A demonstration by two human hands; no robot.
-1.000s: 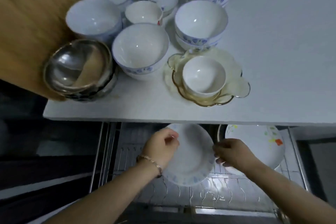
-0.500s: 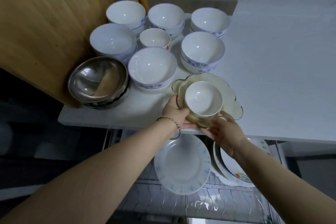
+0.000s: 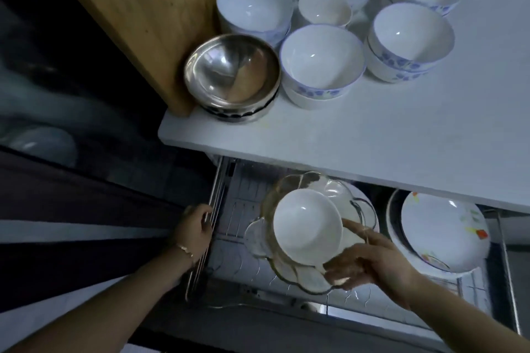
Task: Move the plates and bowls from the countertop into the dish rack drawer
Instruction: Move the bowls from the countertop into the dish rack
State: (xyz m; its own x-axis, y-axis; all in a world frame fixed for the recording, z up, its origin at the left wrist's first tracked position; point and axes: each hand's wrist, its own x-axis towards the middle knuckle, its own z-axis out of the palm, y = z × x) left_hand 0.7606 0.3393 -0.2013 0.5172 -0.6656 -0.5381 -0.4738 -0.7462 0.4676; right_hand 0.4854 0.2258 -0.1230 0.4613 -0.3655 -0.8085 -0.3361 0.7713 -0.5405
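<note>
Two things ride in the right hand (image 3: 370, 261): a scalloped amber glass dish (image 3: 289, 269) with a small plain white bowl (image 3: 308, 228) sitting in it, both tilted, held above the open dish rack drawer (image 3: 246, 209). That grip has fingers under the dish edge and thumb near the bowl rim. The left hand (image 3: 193, 231) is curled around the drawer's metal side rail. A white plate with coloured specks (image 3: 441, 228) stands in the wire rack at the drawer's right end; another plate behind the glass is mostly hidden. Up on the table (image 3: 372, 135), glossy white bowls with blue flowers (image 3: 322, 66) cluster at the back left corner beside a shiny steel bowl (image 3: 232, 74); the back row is cut off.
</note>
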